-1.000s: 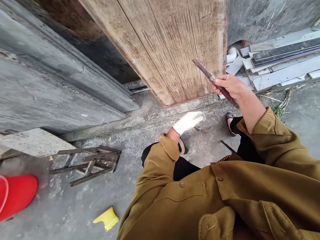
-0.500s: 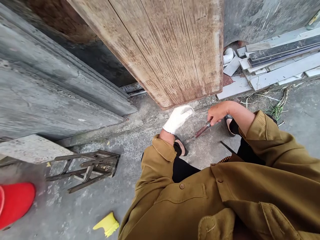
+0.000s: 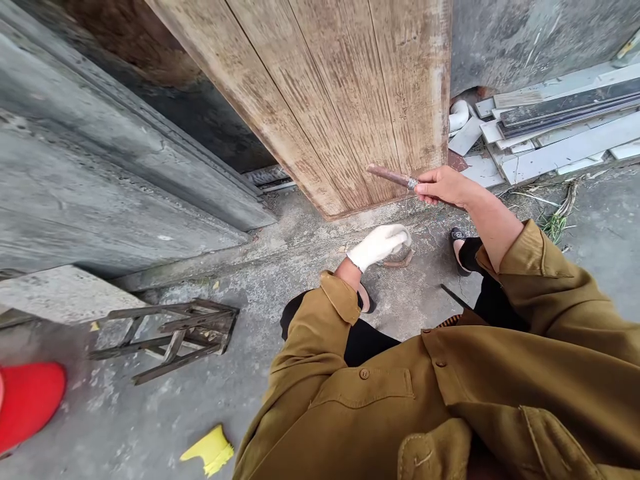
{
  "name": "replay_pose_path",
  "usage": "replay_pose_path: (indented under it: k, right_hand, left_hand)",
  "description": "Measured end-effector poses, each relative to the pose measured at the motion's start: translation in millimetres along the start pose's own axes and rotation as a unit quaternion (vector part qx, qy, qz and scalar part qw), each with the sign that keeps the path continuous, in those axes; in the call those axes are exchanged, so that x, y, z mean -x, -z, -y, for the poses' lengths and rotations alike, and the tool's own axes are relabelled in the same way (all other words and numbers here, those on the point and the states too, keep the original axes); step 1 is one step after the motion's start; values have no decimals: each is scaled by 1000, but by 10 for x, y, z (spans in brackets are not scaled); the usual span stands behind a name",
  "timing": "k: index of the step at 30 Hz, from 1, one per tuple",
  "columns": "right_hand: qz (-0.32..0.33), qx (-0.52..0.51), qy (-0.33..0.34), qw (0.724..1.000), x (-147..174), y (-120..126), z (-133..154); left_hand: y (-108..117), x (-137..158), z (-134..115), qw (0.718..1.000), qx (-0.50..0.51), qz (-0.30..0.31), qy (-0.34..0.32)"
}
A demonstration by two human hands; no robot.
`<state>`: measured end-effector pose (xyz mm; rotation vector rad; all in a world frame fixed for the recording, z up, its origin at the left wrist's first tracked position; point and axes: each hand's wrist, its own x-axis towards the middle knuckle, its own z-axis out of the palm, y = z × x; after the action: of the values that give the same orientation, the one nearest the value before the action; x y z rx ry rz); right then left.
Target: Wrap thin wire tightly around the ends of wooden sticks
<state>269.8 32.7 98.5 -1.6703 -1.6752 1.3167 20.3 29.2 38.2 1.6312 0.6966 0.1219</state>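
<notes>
My right hand (image 3: 440, 185) grips a narrow, rusty-brown tool (image 3: 393, 176) with wire wound around it beside my fingers; I cannot tell its exact kind. Its far end lies across the lower part of an upright wooden plank door (image 3: 345, 113) in view; whether it touches the wood I cannot tell. My left hand (image 3: 380, 245), in a white glove, hovers low over the concrete with its fingers curled, slightly blurred. What they hold, if anything, is hidden. Just under those fingers shows a bent brown strip (image 3: 399, 262), partly covered by the glove.
White and dark boards (image 3: 565, 127) are stacked at the right by the wall, near a white pipe elbow (image 3: 457, 115). On the left are a small wooden frame (image 3: 175, 337), a pale slab (image 3: 60, 293), a red object (image 3: 30, 403) and a yellow scrap (image 3: 211, 452).
My right hand has lifted the tool from near the ground up in front of the door's lower part. My left hand has shifted right and slightly down. The bent brown strip now shows.
</notes>
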Motion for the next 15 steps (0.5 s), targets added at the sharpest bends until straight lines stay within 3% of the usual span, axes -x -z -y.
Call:
replay_pose_path:
  k: [3,6,8,10,12,15]
  right_hand:
    - [12,195,-30,980,-34,-53,-13]
    - [181,338,-48,923,-16,-146,-5]
    - [336,315,-45,887,15,-206,6]
    - [443,237,-18,864,41,-239,21]
    - [487,162,11,858,55,-234,40]
    - [493,99,28,864,71,-164,73]
  left_hand:
    - [-37,12,-33,999,14,42,-29]
    - [62,48,-64,996,-81,-5,-47]
    - [148,68,-66,990,-125,-34,-54]
    - [210,77,-46,991,-119,-28,-57]
    - [237,75,-13,994,-96,-15,-58]
    - [231,64,29,993,-101,-30,-57]
